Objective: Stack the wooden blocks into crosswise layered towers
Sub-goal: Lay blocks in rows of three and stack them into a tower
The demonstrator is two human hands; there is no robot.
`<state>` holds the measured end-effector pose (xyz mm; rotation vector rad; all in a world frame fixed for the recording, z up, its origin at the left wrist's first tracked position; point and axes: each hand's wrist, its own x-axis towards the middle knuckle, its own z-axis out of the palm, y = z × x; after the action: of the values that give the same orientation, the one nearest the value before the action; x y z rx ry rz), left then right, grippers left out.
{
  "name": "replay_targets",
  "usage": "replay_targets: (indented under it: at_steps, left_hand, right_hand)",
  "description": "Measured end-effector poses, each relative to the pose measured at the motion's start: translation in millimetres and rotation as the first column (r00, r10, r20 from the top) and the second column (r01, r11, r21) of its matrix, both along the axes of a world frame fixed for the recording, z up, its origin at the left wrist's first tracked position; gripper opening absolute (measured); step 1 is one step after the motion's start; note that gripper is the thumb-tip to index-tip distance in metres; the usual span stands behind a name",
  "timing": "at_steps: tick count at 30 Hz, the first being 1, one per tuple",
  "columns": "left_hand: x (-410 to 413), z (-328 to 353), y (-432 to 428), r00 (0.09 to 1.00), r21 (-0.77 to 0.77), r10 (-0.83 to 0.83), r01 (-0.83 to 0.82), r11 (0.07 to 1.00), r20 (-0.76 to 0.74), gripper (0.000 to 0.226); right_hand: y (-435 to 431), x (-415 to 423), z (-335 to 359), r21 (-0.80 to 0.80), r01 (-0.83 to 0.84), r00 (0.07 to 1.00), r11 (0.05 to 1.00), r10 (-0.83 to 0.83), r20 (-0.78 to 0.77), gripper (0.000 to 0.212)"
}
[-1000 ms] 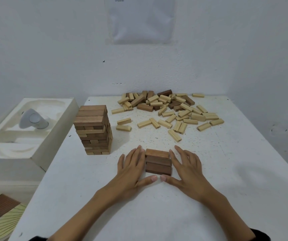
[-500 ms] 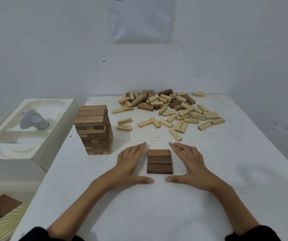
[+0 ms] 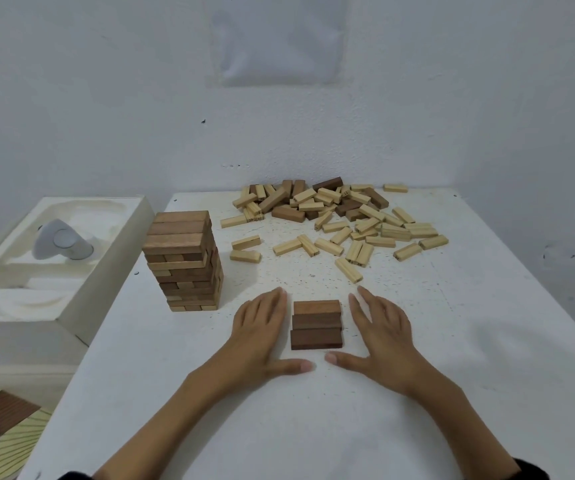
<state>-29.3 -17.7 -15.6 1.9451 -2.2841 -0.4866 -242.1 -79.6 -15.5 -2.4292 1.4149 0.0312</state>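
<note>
Three dark blocks (image 3: 316, 323) sit side by side at 6 o'clock on the bench (image 3: 494, 341), left hand (image 3: 262, 329) and right hand (image 3: 383, 332) flat, spread, empty, just beside them. Probably light, stiff, smooth wood, so pinch the next ones by the long sides. Pile (image 3: 341, 216) at 12.

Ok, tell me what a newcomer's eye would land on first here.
Two open hands, left hand and right hand, flank three dark blocks laid side by side on the table, near centre. A tall tower stands to their left; a loose pile of blocks sprawls at the far edge.
</note>
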Motion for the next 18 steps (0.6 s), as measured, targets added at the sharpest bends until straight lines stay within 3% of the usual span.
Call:
replay_targets:
  at_steps: [3, 14, 18]
  left_hand:
    - [-11.8, -4.4, 13.2, 0.997, 0.044, 0.024, -0.027, 0.999, 0.069, 0.123]
    - [-22.9, -0.3, 13.2, 0.998, 0.107, 0.009, -0.015, 0.994, 0.057, 0.128]
    - [-14.6, -0.4, 9.5, 1.0, 0.098, 0.021, -0.019, 0.995, -0.021, 0.122]
  right_hand:
    - [19.0, 2.4, -0.7, 0.024, 0.015, 0.999, 1.0, -0.014, -0.039, 0.143]
    - [26.5, 6.0, -3.3, 0.021, -0.005, 0.998, 1.0, 0.006, -0.061, 0.144]
    - [20.8, 0.4, -1.3, 0.012, -0.005, 0.999, 1.0, 0.006, -0.036, 0.14]
